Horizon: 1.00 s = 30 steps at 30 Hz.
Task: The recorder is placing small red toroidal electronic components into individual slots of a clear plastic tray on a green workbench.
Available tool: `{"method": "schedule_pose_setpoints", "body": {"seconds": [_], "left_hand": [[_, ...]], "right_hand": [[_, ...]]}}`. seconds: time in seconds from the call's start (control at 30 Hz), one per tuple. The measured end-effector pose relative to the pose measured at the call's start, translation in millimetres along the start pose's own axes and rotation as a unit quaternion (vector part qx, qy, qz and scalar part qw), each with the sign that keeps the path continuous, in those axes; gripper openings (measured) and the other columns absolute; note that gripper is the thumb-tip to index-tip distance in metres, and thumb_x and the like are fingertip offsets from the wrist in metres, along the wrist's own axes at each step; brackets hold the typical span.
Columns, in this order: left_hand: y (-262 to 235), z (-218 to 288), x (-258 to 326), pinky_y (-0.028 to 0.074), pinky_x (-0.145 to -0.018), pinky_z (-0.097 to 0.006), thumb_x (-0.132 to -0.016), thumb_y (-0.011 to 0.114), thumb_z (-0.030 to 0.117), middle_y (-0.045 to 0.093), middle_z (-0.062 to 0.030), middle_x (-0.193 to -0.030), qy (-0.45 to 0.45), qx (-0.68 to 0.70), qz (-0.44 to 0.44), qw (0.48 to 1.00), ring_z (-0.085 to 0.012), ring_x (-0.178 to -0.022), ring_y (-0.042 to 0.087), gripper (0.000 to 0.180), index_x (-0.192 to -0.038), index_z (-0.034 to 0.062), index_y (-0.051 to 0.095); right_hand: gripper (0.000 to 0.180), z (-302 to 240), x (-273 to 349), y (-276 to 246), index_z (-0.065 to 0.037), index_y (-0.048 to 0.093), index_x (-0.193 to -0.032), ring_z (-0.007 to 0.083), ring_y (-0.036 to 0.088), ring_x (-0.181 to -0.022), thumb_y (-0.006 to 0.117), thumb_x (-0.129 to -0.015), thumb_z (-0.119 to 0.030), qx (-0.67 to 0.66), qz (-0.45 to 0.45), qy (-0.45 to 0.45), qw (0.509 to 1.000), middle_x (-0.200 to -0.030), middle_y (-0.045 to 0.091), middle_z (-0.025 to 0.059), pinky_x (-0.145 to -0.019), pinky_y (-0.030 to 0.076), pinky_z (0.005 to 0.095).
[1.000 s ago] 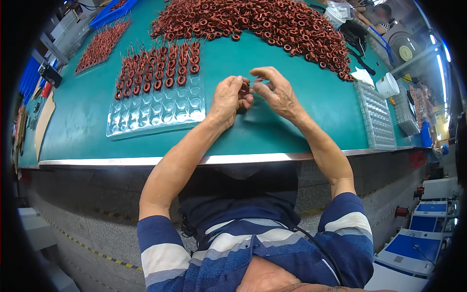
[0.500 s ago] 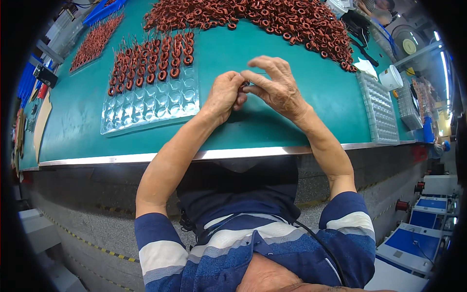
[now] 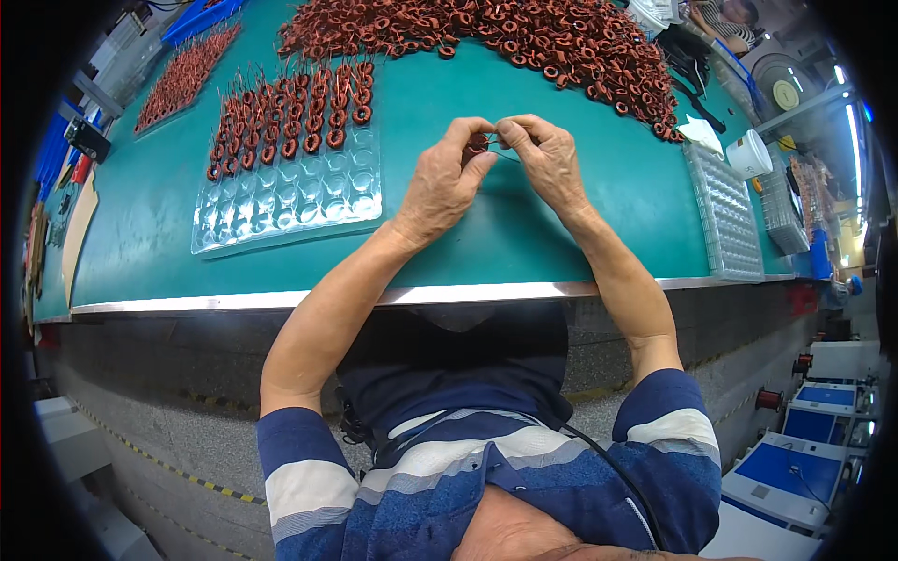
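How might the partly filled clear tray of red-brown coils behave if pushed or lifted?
The clear tray would probably flex, since it looks like thin moulded plastic. It would likely feel heavier at the far side, where the red-brown coils sit. Its glossy surface suggests it could slide on the green tabletop.

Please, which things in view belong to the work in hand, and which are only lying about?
Seemingly in use:
red ring held by the left hand, right hand beside it
partly filled clear tray
heap of red rings

Probably just lying about:
white bucket
brown cardboard
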<state>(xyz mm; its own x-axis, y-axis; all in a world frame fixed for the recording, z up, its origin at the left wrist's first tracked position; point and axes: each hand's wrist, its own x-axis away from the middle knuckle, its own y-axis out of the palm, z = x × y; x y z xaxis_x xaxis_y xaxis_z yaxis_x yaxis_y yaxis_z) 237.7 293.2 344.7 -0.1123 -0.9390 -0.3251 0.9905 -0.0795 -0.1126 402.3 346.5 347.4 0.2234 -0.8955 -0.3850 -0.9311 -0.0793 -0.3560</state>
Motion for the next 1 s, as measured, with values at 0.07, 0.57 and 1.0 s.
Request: {"method": "schedule_pose_setpoints", "body": {"seconds": [0.07, 0.57, 1.0], "left_hand": [[0, -4, 0, 0.046, -0.058, -0.026, -0.092, 0.060, 0.013, 0.061, -0.0058, -0.085, 0.092, -0.079, 0.028, 0.992, -0.0115, -0.067, 0.057, 0.027, -0.117, 0.0041, 0.054], [-12, 1, -3, 0.035, -0.047, -0.021, -0.095, 0.055, 0.011, 0.050, 0.0011, -0.074, -0.026, 0.087, 0.021, 0.996, -0.0058, -0.058, 0.047, 0.017, -0.110, 0.0040, 0.053], [-12, -2, -5, 0.040, -0.048, -0.022, -0.095, 0.054, 0.012, 0.053, 0.0008, -0.073, -0.057, 0.101, -0.034, 0.993, -0.0057, -0.058, 0.049, 0.023, -0.115, 0.0026, 0.054]], "right_hand": [[0.026, 0, -2, -1, 0.002, 0.069, -0.092, 0.0165, 0.062, -0.072, 0.065, -0.090, -0.024, 0.055, -0.006, -0.018, 0.998, -0.079, 0.067, 0.0077, -0.062, 0.049, 0.0316], [0.024, -17, 2, -4, -0.001, 0.070, -0.088, 0.0135, 0.056, -0.073, 0.063, -0.091, -0.023, 0.005, -0.012, 0.010, 1.000, -0.079, 0.064, 0.0051, -0.065, 0.044, 0.0270], [0.027, 3, -9, -9, -0.004, 0.066, -0.094, 0.0098, 0.053, -0.071, 0.060, -0.094, -0.030, -0.330, -0.079, 0.298, 0.892, -0.079, 0.059, 0.0001, -0.069, 0.045, 0.0247]]}}
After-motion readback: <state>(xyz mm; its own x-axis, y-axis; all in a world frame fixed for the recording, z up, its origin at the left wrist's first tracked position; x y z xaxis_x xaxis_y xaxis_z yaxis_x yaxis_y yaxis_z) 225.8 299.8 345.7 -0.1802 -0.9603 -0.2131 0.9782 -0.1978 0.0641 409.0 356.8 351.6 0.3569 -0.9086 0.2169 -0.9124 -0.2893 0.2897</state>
